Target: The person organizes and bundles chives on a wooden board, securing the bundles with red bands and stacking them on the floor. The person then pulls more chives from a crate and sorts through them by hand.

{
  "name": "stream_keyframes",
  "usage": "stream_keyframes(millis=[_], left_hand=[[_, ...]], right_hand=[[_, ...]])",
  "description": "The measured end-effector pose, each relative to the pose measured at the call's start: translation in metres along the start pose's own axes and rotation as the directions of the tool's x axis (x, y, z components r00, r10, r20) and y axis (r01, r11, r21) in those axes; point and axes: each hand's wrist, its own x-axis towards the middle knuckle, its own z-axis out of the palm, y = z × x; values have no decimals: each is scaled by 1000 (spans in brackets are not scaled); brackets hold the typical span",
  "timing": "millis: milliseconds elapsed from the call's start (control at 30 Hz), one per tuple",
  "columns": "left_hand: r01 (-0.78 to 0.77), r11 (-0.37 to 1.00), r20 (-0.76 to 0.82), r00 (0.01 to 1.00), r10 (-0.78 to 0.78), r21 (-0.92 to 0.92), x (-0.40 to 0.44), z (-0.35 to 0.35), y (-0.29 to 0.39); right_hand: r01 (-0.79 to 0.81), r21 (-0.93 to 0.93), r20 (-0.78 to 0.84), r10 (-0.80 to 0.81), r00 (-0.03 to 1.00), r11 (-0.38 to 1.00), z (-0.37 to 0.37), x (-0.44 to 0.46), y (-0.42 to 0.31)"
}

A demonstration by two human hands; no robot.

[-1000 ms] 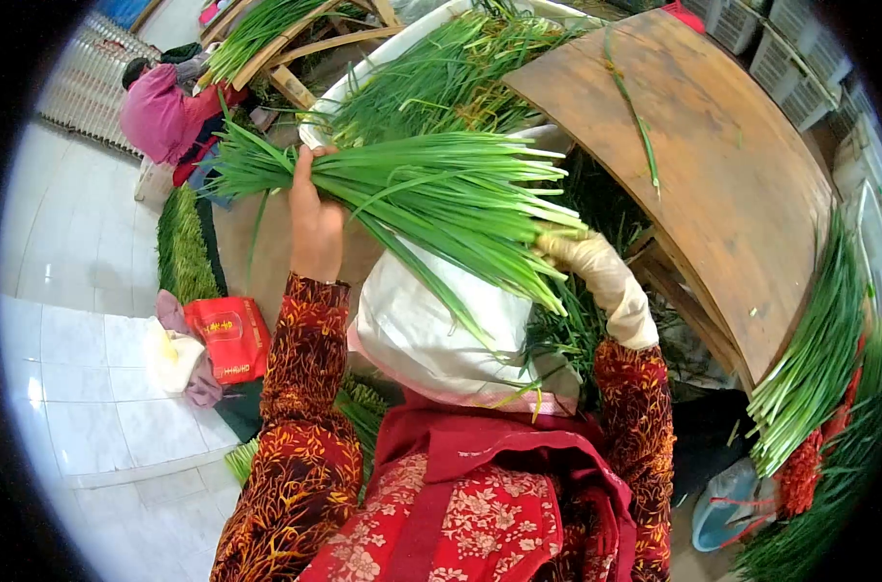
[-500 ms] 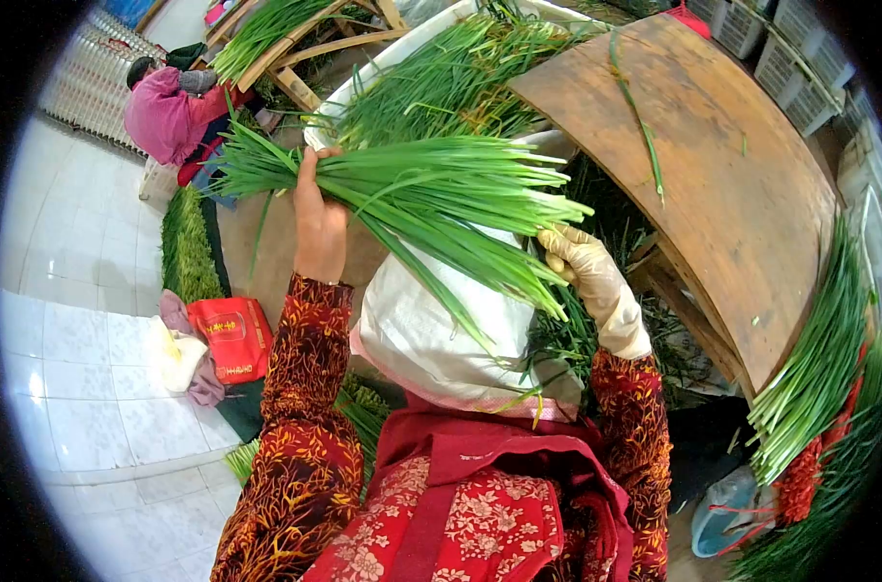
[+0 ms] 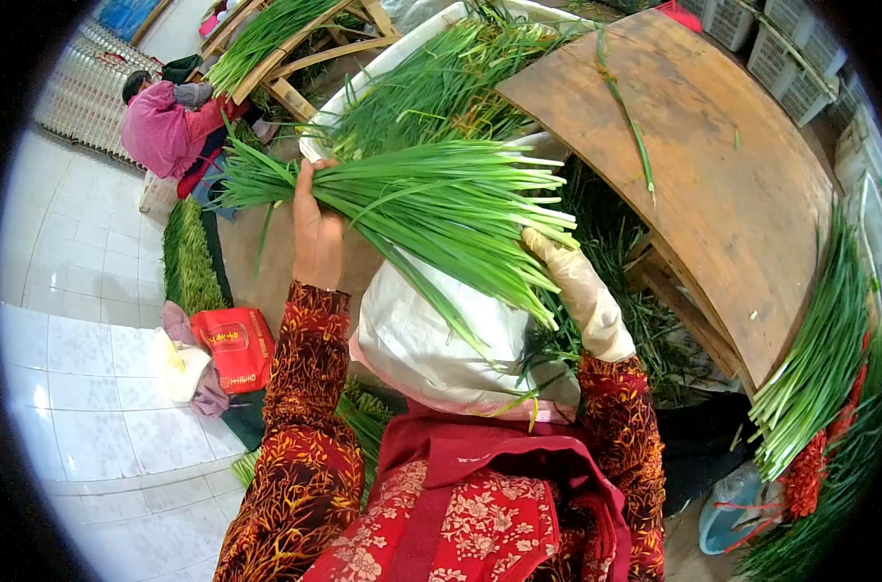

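Note:
A loose bunch of garlic chives (image 3: 431, 194) lies across the space in front of me, its pale cut ends fanned to the right. My left hand (image 3: 318, 233) is bare and closed around the leafy part, thumb on top. At the pale ends, my right hand (image 3: 562, 276) wears a cream-coloured glove. Its fingers are bent against the stems and partly hidden by them. Under the bunch, a white sack (image 3: 417, 335) covers my lap. A few stems hang down over the sack.
A white-rimmed container (image 3: 339, 107) full of chives stands ahead. To the right is a wooden board (image 3: 693, 165), with chive bundles (image 3: 815, 359) beside it. A person in pink (image 3: 160, 131) sits at the far left. A red bag (image 3: 232, 349) rests at left.
My right hand has moved left and further in against the stem ends, and its fingers show less. My left hand keeps its hold, a little lower.

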Motion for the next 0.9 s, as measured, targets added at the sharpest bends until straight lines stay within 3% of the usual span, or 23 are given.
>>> stream_keyframes(millis=[367, 533, 600, 700, 767, 800, 900], left_hand=[[-51, 998, -78, 995, 54, 43, 2, -5, -1], [-37, 999, -57, 998, 37, 17, 3, -8, -1], [-72, 983, -119, 989, 92, 168, 3, -7, -1], [-63, 986, -68, 995, 74, 154, 2, -9, 0], [-61, 983, -114, 990, 82, 176, 2, -6, -1], [-59, 979, -161, 983, 92, 196, 1, -4, -2], [-142, 952, -62, 984, 164, 270, -21, 10, -5]], right_hand=[[-1, 27, -211, 7, 978, 1000, 16, -6, -9], [64, 21, -200, -59, 978, 998, 14, -10, -3], [70, 6, -206, -67, 976, 998, 13, -10, 0], [61, 43, -186, -52, 981, 997, 10, -7, 2], [133, -17, -192, -134, 972, 991, 7, -5, 1], [95, -151, -276, -134, 952, 984, 6, -3, -2], [125, -164, -440, -186, 879, 978, -49, -8, 5]])
